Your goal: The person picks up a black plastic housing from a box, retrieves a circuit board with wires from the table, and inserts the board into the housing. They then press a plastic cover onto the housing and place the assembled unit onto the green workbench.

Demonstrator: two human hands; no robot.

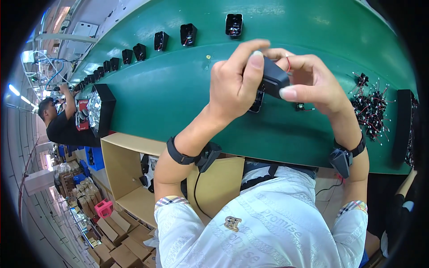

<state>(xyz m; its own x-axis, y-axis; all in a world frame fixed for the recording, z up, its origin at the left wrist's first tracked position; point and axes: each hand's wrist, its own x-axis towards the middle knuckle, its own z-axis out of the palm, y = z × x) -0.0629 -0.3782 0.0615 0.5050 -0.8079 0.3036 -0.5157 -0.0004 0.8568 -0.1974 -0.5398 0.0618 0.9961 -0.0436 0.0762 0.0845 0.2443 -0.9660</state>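
Note:
Above the green table, my left hand (233,82) grips a black plastic housing (275,77), thumb on its near side. My right hand (319,85) is closed in a loose pinch at the housing's right end. A thin red wire (289,63) shows at its fingertips, and the part it belongs to is mostly hidden. The right thumb lies by the housing's lower corner. Below the left hand, another black housing (256,103) stands on the table, partly covered. A small wired part (303,107) lies beneath the right hand.
Several open black housings (188,35) run in a curved row along the far left. Wired parts (372,110) lie piled at right, beside a black bin (404,127). An open cardboard box (127,167) stands at the near left edge. Another person (65,114) works far left.

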